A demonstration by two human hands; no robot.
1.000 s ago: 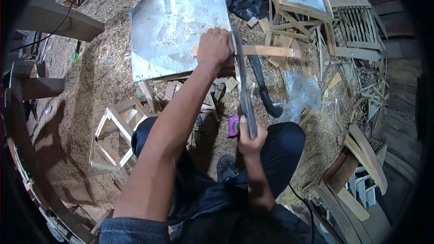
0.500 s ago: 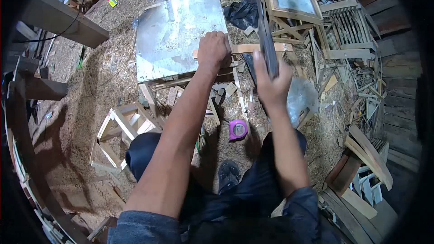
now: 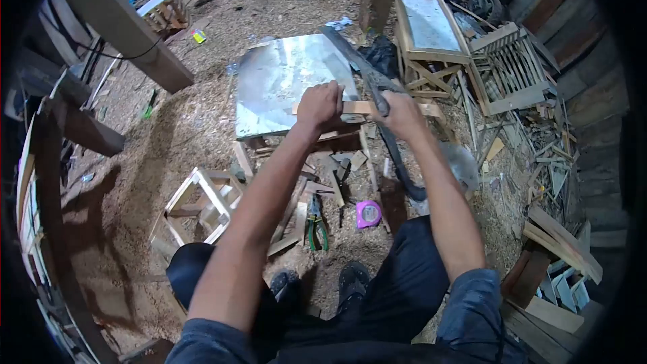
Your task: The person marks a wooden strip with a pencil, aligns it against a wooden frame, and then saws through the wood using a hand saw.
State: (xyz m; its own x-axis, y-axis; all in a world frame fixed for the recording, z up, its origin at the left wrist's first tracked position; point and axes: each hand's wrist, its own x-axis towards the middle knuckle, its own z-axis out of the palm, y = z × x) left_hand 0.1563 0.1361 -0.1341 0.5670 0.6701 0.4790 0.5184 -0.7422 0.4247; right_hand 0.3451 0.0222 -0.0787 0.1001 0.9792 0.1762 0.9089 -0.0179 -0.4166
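My left hand (image 3: 319, 106) is closed on a light wooden strip (image 3: 358, 107), near the right edge of a low table with a metal-like top (image 3: 283, 74). The strip sticks out past that edge to the right. My right hand (image 3: 399, 113) grips a dark saw-like tool (image 3: 367, 71), whose long bar crosses over the strip from the table's far side. A dark curved part of it hangs below the right hand. The exact contact between tool and strip is hidden by the hand.
A pink tape measure (image 3: 368, 214) and green-handled pliers (image 3: 315, 224) lie on the ground before my feet. A small wooden frame (image 3: 182, 209) is at left. Wooden frames (image 3: 431, 23) and scrap wood (image 3: 552, 152) stand right; a post (image 3: 125, 23) rises at upper left.
The tool in my right hand has swung from steeply raised to a slant across the strip. The view has shifted, bringing the pliers and both feet into sight.
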